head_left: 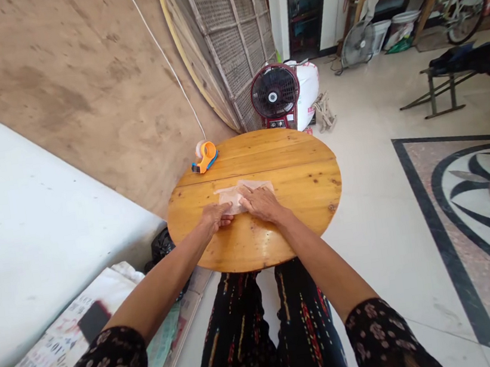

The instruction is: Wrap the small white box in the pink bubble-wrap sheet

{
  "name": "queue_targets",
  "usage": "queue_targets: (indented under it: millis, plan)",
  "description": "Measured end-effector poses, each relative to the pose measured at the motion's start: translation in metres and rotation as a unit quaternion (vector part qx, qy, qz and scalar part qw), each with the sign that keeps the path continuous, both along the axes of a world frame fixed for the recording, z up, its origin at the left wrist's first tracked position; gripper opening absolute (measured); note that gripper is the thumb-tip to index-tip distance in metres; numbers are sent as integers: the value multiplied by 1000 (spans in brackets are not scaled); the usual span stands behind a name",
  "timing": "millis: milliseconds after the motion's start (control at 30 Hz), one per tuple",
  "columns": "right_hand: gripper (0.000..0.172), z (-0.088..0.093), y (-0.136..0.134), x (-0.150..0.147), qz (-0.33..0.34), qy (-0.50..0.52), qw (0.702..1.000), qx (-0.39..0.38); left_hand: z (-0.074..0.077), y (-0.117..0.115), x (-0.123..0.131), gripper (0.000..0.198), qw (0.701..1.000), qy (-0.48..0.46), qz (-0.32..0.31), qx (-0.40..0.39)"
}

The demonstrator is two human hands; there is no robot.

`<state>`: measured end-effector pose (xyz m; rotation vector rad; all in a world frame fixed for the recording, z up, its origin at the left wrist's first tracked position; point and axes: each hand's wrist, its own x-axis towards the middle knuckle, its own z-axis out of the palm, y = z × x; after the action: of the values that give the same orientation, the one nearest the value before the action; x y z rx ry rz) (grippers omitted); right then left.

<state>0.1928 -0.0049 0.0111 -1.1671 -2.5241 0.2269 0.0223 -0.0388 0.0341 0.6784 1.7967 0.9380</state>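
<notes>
On the round wooden table [296,158] lies a pale, see-through sheet that looks like bubble wrap [229,196]. My left hand [217,216] is at its near left corner, thumb on top and fingers curled below, gripping the edge. Over the sheet's middle and right part, my right hand [260,204] rests with bent fingers and thumb closed on the wrap. Whether anything lies inside the wrap cannot be made out. An orange and blue tape dispenser [207,155] with a roll of clear tape sits at the table's far left edge, apart from both hands.
Behind the table stand a dark red fan [275,92] and a white sack [307,91]. A wooden board [78,79] leans along the left, with a large woven tray [232,34] beside it. Printed sacks [46,354] lie at lower left. A folding stool [448,81] stands at right.
</notes>
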Motion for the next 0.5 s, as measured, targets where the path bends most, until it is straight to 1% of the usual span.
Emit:
queue_targets:
  millis: [100,233,400,500]
  plan:
    - [53,0,1,-1,2,1,1000,1,-1,0,7,24,1000,19,16,12]
    - [53,2,1,-1,3,-7,1000,-12,-1,-2,12,32,999,26,23,8]
    - [53,5,-1,0,1,-10,1000,-10,0,-2,10,21,999,32,34,19]
    - [53,5,-1,0,0,-9,1000,-6,1,0,10,25,999,32,33,24]
